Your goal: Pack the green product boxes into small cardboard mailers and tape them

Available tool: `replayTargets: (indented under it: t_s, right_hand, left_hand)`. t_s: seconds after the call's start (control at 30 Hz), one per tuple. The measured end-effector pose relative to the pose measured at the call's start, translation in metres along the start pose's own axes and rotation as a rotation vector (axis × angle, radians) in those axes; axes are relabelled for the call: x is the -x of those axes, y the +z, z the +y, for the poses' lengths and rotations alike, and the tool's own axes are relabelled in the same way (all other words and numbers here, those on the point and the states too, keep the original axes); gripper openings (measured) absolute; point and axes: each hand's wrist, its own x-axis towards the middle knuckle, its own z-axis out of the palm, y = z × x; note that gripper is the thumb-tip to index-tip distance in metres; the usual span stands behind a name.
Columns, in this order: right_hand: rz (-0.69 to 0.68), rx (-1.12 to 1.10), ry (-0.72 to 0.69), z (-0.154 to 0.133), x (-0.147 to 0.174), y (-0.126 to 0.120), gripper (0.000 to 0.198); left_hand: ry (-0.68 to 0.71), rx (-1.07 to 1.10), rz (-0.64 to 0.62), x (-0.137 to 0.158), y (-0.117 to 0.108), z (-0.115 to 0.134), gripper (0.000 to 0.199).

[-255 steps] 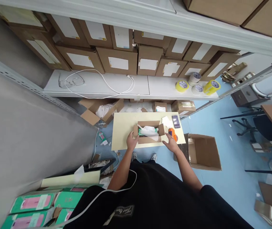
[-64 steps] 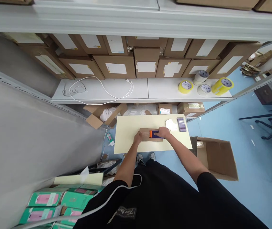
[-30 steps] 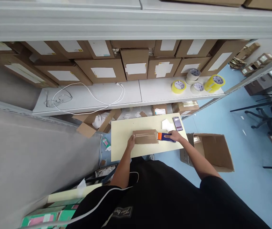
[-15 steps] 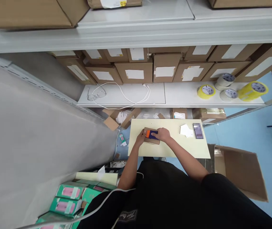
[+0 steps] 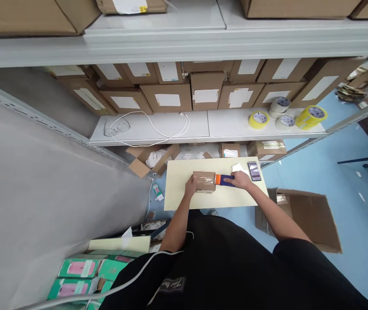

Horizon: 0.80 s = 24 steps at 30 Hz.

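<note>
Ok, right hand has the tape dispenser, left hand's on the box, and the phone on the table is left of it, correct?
Not quite: the head view shows the phone right of the box. The right hand does have the tape dispenser, and the left hand is on the box.

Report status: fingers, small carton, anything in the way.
Left fingers on small carton, left end; right fingers gripping tape dispenser at carton's right end. Clear tape across carton top. Nearby: white paper, phone, seemingly not blocking.
</note>
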Motion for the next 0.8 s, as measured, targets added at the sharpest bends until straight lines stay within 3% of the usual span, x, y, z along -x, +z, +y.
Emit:
replayTargets:
  t_s: [0.17, 0.27, 0.37, 0.47, 0.6, 0.8]
  right_hand:
    - [0.013, 0.017, 0.082, 0.075, 0.025, 0.000, 0.056]
    - [0.016, -0.023, 0.142, 0.113, 0.035, 0.009, 0.053]
    - [0.017, -0.045, 0.149, 0.123, 0.028, 0.026, 0.053]
    - [0.011, -0.094, 0.138, 0.102, 0.009, 0.048, 0.054]
    - [-0.007, -0.231, 0.043, 0.046, -0.022, 0.073, 0.055]
    - [-0.005, -0.250, -0.081, -0.051, -0.055, 0.075, 0.053]
  left_hand:
    - [0.052, 0.000, -0.025, 0.004, 0.039, 0.013, 0.057]
    - [0.062, 0.056, -0.054, 0.000, 0.040, 0.013, 0.056]
    - [0.064, 0.113, -0.083, -0.003, 0.032, 0.011, 0.056]
    - [0.067, 0.183, -0.079, -0.004, 0.020, 0.008, 0.057]
    - [0.053, 0.178, -0.013, -0.007, -0.015, 0.003, 0.060]
    - [-0.041, -0.023, 0.178, -0.019, -0.083, -0.004, 0.057]
